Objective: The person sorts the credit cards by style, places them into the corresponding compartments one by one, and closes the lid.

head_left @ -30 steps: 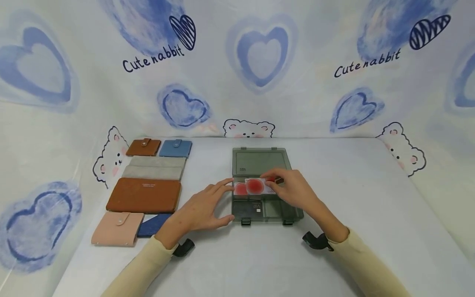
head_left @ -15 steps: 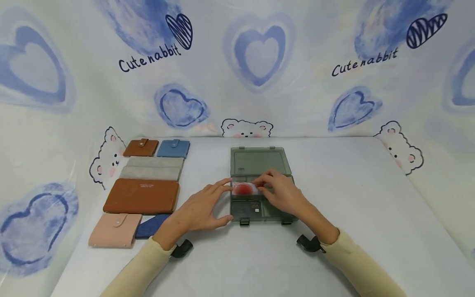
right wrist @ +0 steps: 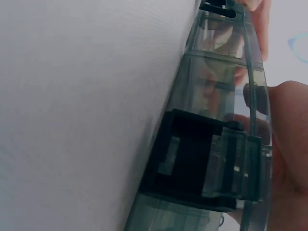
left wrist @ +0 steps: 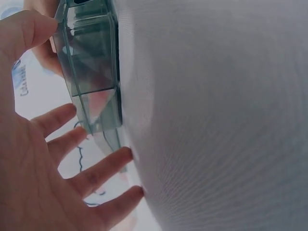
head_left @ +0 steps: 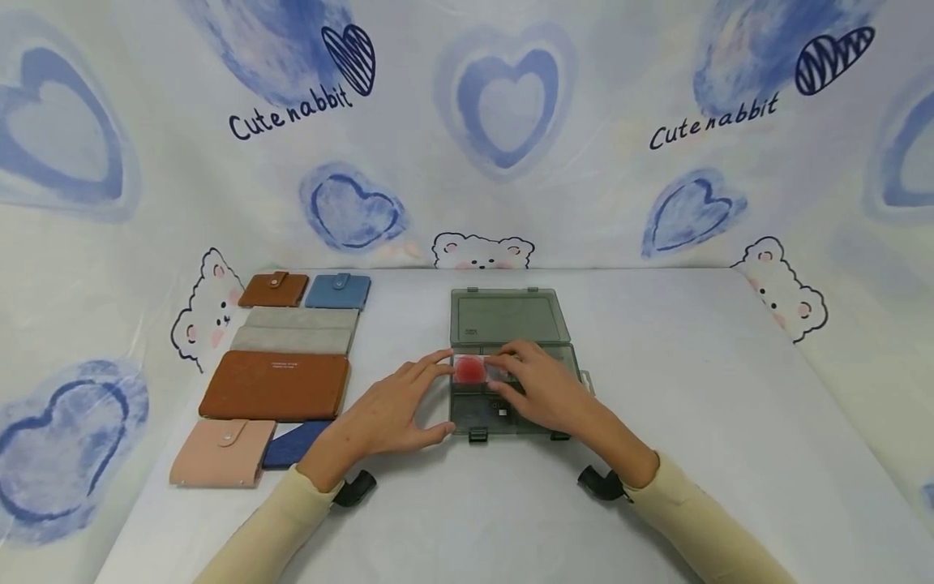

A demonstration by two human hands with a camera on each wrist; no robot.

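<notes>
In the head view, a translucent green divided box (head_left: 543,418) lies unlatched with its lid (head_left: 509,318) folded back. My left hand (head_left: 375,414) spreads its fingers at the box's left side, fingertips at the wall; the left wrist view shows the fingers (left wrist: 101,171) spread beside that wall. My right hand (head_left: 543,385) is above the box and holds a red-and-white card (head_left: 469,370) by its right part between thumb and fingers, over the upper left compartment. Those fingers partly cover the card. A dark card marked VIP (head_left: 474,405) lies in the lower left compartment.
Left on the white table stand a brown card holder (head_left: 273,289), a blue one (head_left: 338,291), a grey wallet (head_left: 295,331), a large brown wallet (head_left: 276,384), a pink wallet (head_left: 222,453) and a dark blue item (head_left: 295,444). A printed cloth backdrop rises behind.
My right hand has moved left over the box with the red-and-white card, which now sits at the left compartment, over the other red card. The left hand has stayed at the box's side.
</notes>
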